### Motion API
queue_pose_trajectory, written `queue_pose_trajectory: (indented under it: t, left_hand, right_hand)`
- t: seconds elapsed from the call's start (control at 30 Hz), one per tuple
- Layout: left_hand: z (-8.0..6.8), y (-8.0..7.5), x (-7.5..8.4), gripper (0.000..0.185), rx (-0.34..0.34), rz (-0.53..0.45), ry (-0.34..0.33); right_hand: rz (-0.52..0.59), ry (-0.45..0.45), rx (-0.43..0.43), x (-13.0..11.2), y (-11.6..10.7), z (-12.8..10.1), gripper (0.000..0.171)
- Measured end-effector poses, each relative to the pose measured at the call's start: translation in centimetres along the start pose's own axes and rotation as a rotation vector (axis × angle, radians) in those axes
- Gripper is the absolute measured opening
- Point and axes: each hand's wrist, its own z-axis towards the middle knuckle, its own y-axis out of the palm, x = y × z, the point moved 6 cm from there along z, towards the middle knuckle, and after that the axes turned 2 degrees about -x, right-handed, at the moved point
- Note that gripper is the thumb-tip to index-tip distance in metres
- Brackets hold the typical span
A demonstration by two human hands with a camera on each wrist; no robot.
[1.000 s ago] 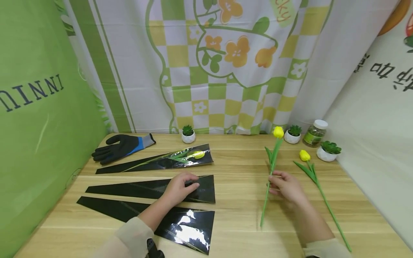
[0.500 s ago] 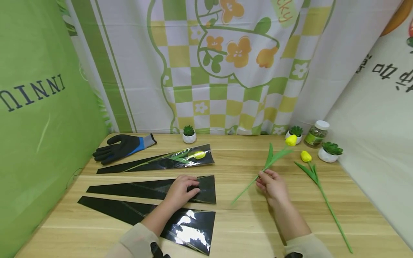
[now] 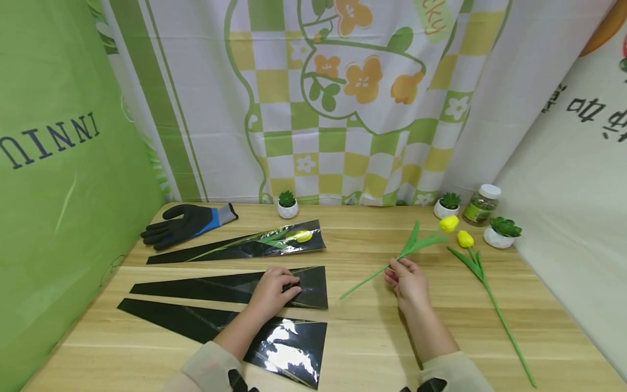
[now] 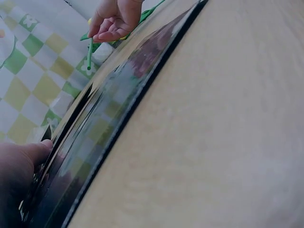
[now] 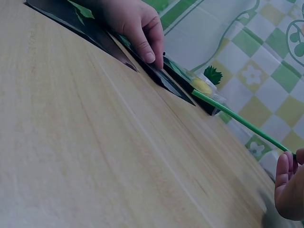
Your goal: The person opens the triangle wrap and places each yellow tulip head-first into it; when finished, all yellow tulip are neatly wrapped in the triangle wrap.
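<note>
My right hand (image 3: 410,284) pinches the green stem of an artificial yellow tulip (image 3: 407,251) above the right half of the table. Its bloom (image 3: 448,223) tilts to the back right, and the bare stem end points left towards the sleeves. In the right wrist view the stem (image 5: 242,121) slants up from the fingertips. My left hand (image 3: 275,289) rests on the middle black, clear-faced flower sleeve (image 3: 313,288), thumb and fingers apart. A second such sleeve (image 3: 299,348) lies nearer, under the left forearm. Farther back, another sleeve (image 3: 230,246) holds a yellow tulip.
A second loose tulip (image 3: 499,310) lies at the right. Along the back stand small potted succulents (image 3: 287,204), (image 3: 447,206) and a lidded jar (image 3: 481,206); another potted succulent (image 3: 502,232) is at the right. A black and blue work glove (image 3: 186,223) lies back left.
My right hand has moved left with the tulip, turning it from nearly upright to slanted, its stem end swinging left towards the sleeves. The left hand has stayed on the middle sleeve.
</note>
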Motion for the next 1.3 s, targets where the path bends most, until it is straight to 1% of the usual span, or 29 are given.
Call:
queue_pose_trajectory:
  t: [0.2, 0.43, 0.57, 0.73, 0.83, 0.9, 1.0, 1.13, 1.3]
  left_hand:
    - [0.0, -0.1, 0.1, 0.018, 0.038, 0.013, 0.026]
    - [0.0, -0.2, 0.2, 0.015, 0.056, 0.052, 0.047]
    - [-0.1, -0.3, 0.1, 0.014, 0.074, 0.017, 0.030]
    - [0.0, -0.5, 0.1, 0.016, 0.092, -0.071, -0.001]
    - [0.1, -0.7, 0.1, 0.016, 0.103, -0.123, -0.009]
    - [0.2, -0.7, 0.1, 0.015, 0.110, -0.135, -0.008]
    - [0.2, -0.8, 0.2, 0.015, 0.108, -0.153, -0.013]
    - [0.3, -0.8, 0.4, 0.014, 0.105, -0.165, -0.024]
    - [0.3, -0.8, 0.5, 0.012, 0.104, -0.162, -0.039]
  right_hand:
    - [0.005, 0.001, 0.006, 0.1, -0.1, 0.0, 0.029]
    - [0.007, 0.009, -0.005, 0.2, 0.0, 0.0, 0.028]
    - [0.010, 0.004, -0.012, 0.2, 0.1, 0.0, 0.027]
    - [0.020, -0.004, -0.016, 0.2, 0.1, 0.2, 0.029]
    - [0.025, -0.003, -0.015, 0.2, 0.2, 0.3, 0.032]
    - [0.030, -0.005, -0.013, 0.2, 0.3, 0.4, 0.035]
    - [0.053, -0.024, -0.002, 0.1, 0.6, 0.4, 0.030]
    - [0.101, -0.061, 0.014, 0.0, 0.8, 0.5, 0.017]
    - [0.136, -0.086, 0.037, 0.2, 1.0, 0.6, 0.013]
